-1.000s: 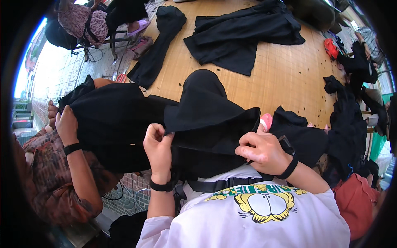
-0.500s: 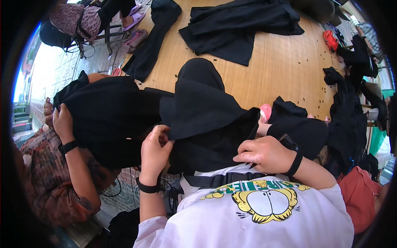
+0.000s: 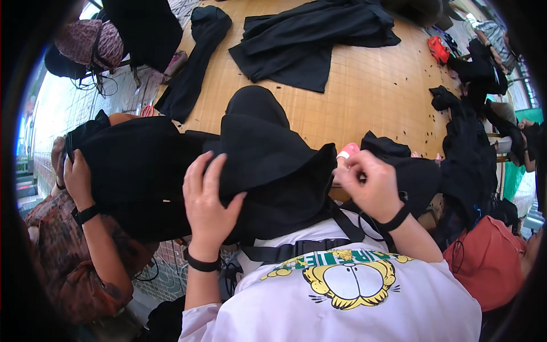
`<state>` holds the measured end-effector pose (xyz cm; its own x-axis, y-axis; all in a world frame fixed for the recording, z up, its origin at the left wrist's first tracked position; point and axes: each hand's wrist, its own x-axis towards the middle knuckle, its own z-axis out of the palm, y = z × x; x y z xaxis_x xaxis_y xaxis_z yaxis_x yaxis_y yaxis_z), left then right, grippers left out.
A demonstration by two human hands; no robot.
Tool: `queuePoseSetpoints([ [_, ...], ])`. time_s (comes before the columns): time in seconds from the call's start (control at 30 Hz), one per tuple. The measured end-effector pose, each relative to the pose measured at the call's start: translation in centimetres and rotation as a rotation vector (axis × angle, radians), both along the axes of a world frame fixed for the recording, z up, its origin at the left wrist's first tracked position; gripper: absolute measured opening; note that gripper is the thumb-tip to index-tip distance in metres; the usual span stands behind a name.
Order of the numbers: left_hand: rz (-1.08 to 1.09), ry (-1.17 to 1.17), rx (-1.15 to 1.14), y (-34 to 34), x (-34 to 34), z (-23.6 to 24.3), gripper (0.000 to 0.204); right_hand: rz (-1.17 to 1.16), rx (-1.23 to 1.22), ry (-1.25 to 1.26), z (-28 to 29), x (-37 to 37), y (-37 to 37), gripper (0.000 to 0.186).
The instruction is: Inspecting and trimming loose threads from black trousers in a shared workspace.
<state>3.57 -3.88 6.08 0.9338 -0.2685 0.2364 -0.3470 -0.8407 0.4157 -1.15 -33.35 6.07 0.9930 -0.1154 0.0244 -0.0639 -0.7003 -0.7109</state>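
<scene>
Black cloth (image 3: 268,182) lies folded over my lap, with a rounded panel reaching up over the wooden board. My left hand (image 3: 211,202) rests on the cloth's left part, fingers spread, thumb out toward the right. My right hand (image 3: 370,188) is raised at the cloth's right edge with fingers curled; something small and dark shows inside the curl, too unclear to name. Behind that hand a pink-and-white shoe (image 3: 347,153) is partly visible.
A co-worker's hand (image 3: 80,176) grips black cloth at left. More black garments (image 3: 307,45) lie on the wooden board (image 3: 359,108). A person in red (image 3: 490,262) is at right, others sit around the board's edges. Red-handled scissors (image 3: 147,113) lie at upper left.
My left hand has let go of the cloth's edge and spread open on it. My right hand has lifted, fingers still curled. Dark cloth now covers more of the upper-left person's legs.
</scene>
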Motion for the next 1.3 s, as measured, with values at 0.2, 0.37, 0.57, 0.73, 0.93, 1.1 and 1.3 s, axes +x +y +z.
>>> queuePoseSetpoints([
  [0.2, -0.157, -0.043, -0.161, -1.7, 1.8, -1.1, 0.025, 0.179, -0.407, 0.261, -1.0, -0.4, 1.8, 0.039],
  [0.37, 0.229, -0.054, -0.369, 1.6, 1.4, 0.5, 0.034, 0.173, -0.307, 0.110, -1.0, -1.4, 1.6, 0.020],
  [0.57, 0.272, -0.034, -0.472, 2.9, 1.4, -3.8, 0.036, 0.379, 0.065, 0.035, 1.1, -2.1, 1.9, 0.026],
  [0.73, 0.313, -0.016, -0.468, 3.4, 0.9, -4.5, 0.033, 0.461, 0.186, -0.017, 0.7, -2.3, 1.7, 0.023],
  [0.93, 0.260, 0.095, -0.475, 3.5, 0.9, -4.8, 0.034, 0.500, 0.281, 0.012, 0.5, -2.7, 1.3, 0.018],
  [1.1, 0.222, 0.168, -0.391, 3.7, 0.7, -4.8, 0.033, 0.508, 0.319, 0.044, 0.2, -2.8, 0.8, 0.018],
  [1.3, 0.209, 0.279, -0.292, 4.6, 0.3, -5.5, 0.034, 0.457, 0.400, 0.174, 1.9, -2.4, 1.3, 0.017],
])
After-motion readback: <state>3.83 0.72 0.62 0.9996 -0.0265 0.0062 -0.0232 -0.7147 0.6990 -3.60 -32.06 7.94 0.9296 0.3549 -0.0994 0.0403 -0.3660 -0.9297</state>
